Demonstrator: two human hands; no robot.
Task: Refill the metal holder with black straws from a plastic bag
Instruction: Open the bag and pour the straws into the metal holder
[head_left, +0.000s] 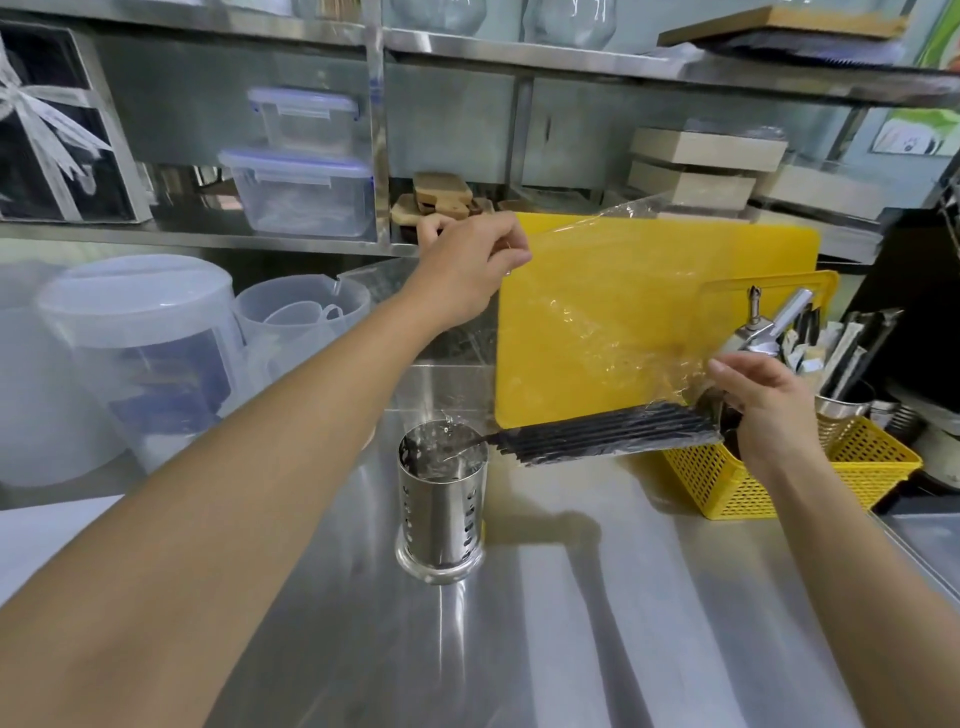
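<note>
A perforated metal holder (441, 512) stands upright on the steel counter, in the middle of the view. A clear plastic bag (613, 317) is stretched above and to the right of it. My left hand (467, 265) pinches the bag's upper left corner, raised high. My right hand (761, 402) grips the bag's lower right end, around the straws' ends. Several black straws (608, 434) lie almost level inside the bag's lower edge, tips pointing left toward the holder's rim. The bag's lower left corner hangs over the holder's opening.
A yellow cutting board (727, 260) leans upright behind the bag. A yellow mesh basket (862, 467) with utensil cups sits at the right. Translucent plastic jugs (140, 358) stand at the left. Shelves with lidded boxes (304, 189) run along the back.
</note>
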